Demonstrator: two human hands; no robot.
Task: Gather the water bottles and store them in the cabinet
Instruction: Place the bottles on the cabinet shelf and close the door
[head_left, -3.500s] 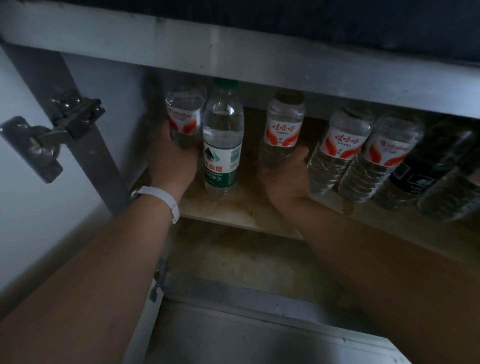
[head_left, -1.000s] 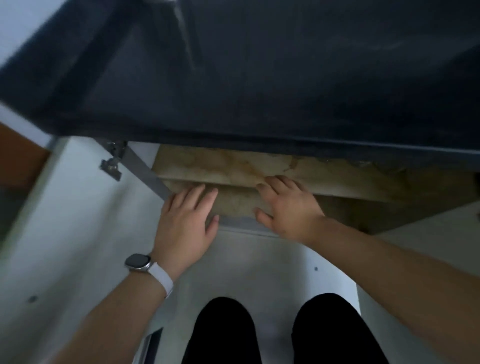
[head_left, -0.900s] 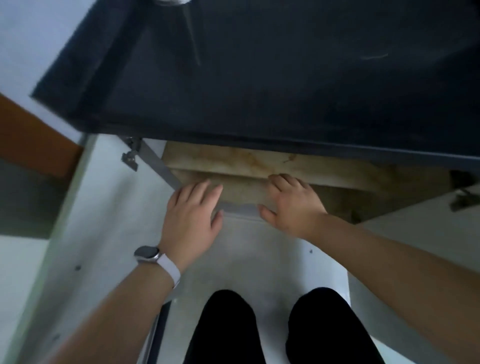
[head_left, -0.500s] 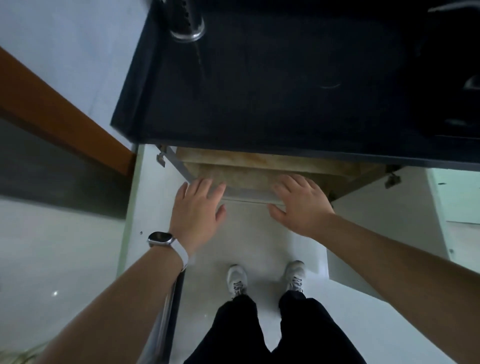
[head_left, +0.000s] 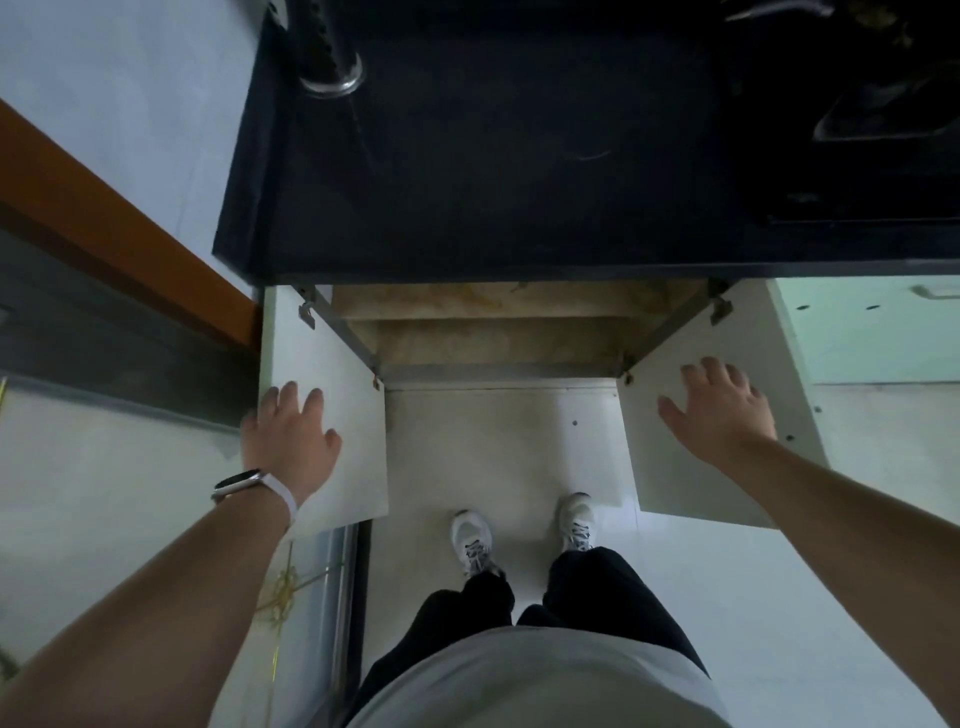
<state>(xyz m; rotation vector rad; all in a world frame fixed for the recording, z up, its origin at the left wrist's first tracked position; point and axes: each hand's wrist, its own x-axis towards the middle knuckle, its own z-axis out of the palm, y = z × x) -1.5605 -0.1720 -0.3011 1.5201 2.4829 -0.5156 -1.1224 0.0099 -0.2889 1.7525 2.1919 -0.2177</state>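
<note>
My left hand (head_left: 291, 441) lies flat and empty on the left door (head_left: 332, 415); my right hand (head_left: 719, 410) hovers, fingers spread, at the right door (head_left: 691, 467). No bottles show from here; I judge these hinged panels light, best pushed at their outer edges

cabinet (head_left: 498, 332) under countertop (head_left: 493, 171) — doors left, right

Dim overall, cool cast. Black countertop (head_left: 519, 156) nearly swallows detail; faint glare on metal ring (head_left: 332, 83) at top left. White cabinet doors (head_left: 337, 441) and floor (head_left: 498, 447) are brightest areas w/ soft, diffuse light, no hard shadows. Cabinet interior (head_left: 493, 332) murky. Wide-angle bending at edges; forearms stretch. Slight softness throughout.
</note>
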